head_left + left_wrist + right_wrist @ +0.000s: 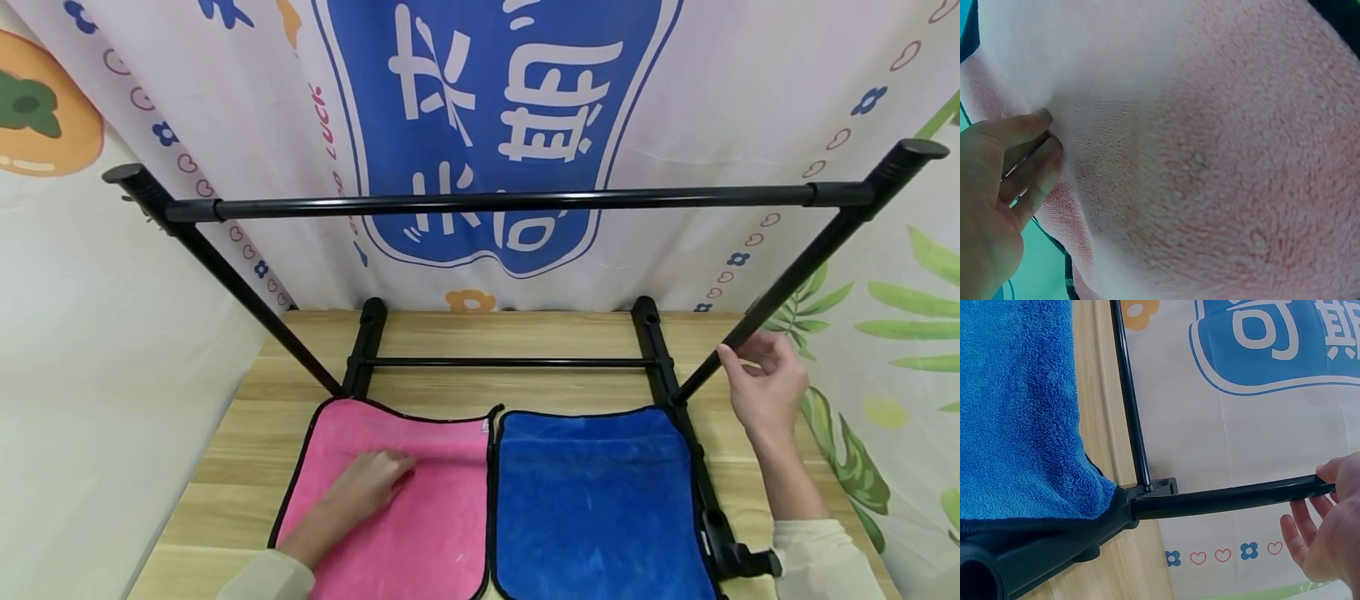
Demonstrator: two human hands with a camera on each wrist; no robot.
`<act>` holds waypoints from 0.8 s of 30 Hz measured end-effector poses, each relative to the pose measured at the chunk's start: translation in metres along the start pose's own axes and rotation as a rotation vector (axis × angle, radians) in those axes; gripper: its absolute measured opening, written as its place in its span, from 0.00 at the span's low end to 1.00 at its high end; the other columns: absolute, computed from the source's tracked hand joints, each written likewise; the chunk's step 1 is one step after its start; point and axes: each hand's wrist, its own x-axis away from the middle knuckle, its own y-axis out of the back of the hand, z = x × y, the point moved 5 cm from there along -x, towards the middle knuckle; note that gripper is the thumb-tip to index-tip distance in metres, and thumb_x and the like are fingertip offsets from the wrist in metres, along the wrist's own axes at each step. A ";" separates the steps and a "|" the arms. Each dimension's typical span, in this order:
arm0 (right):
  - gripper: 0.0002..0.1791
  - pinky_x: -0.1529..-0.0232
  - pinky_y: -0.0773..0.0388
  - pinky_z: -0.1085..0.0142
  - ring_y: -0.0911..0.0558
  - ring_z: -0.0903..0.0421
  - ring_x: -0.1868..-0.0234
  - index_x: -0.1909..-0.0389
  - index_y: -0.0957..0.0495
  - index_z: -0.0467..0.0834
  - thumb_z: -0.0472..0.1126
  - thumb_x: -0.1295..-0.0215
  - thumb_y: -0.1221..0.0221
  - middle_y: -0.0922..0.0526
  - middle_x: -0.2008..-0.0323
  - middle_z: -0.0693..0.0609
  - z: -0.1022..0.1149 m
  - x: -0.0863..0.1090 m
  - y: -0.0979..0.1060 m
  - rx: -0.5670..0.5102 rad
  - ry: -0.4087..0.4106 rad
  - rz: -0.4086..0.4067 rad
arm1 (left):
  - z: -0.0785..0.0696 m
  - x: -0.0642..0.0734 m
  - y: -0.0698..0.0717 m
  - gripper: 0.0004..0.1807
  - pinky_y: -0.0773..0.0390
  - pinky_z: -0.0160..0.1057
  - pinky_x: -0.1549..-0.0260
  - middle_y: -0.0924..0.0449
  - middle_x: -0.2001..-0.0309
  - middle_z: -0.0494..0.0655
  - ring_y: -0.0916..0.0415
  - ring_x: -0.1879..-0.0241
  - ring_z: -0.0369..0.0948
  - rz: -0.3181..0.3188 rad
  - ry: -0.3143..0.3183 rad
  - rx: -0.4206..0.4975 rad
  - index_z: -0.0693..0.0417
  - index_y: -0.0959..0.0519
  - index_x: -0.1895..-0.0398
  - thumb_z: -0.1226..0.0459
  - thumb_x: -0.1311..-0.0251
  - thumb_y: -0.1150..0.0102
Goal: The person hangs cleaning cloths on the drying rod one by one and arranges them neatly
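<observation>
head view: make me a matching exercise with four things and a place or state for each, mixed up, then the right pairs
Things
1. pink towel
2. blue towel
3. upper crossbar
4. right hand

Places and states
A. joins both slanted posts near their upper ends
B. holds the right-hand slanted post
C. is touched by the left hand
D. lies right of the other towel

Pairs: 1-C, 2-D, 3-A, 4-B

Bright light, left wrist view seemingly washed-out

"LUCK" [322, 121], Chinese characters [558, 102] on backdrop [720, 108]
</observation>
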 end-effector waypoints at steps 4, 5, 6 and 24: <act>0.13 0.65 0.24 0.85 0.20 0.74 0.65 0.55 0.21 0.33 0.30 0.38 0.30 0.22 0.65 0.70 0.000 0.000 0.000 0.001 0.006 -0.002 | 0.001 0.001 -0.003 0.10 0.19 0.39 0.78 0.17 0.74 0.44 0.19 0.77 0.43 -0.003 0.024 0.009 0.53 0.18 0.70 0.75 0.49 0.26; 0.13 0.65 0.24 0.85 0.20 0.75 0.65 0.55 0.21 0.33 0.31 0.38 0.30 0.22 0.65 0.70 0.000 0.000 0.000 0.002 0.006 -0.002 | 0.001 0.000 -0.003 0.10 0.18 0.39 0.78 0.17 0.74 0.44 0.18 0.76 0.43 0.000 0.031 0.012 0.53 0.17 0.70 0.75 0.49 0.26; 0.13 0.65 0.24 0.85 0.20 0.75 0.65 0.55 0.21 0.33 0.31 0.38 0.30 0.22 0.65 0.70 -0.001 0.000 0.000 0.003 0.006 -0.003 | 0.001 0.000 -0.003 0.10 0.18 0.39 0.78 0.16 0.74 0.44 0.18 0.76 0.43 0.005 0.038 0.013 0.53 0.17 0.70 0.75 0.50 0.26; 0.11 0.65 0.23 0.85 0.20 0.74 0.66 0.57 0.22 0.33 0.30 0.38 0.31 0.21 0.66 0.69 0.002 0.000 -0.001 -0.020 0.018 -0.005 | -0.003 -0.020 0.034 0.15 0.18 0.35 0.72 0.16 0.72 0.42 0.21 0.72 0.36 0.181 0.053 0.207 0.56 0.15 0.72 0.81 0.64 0.37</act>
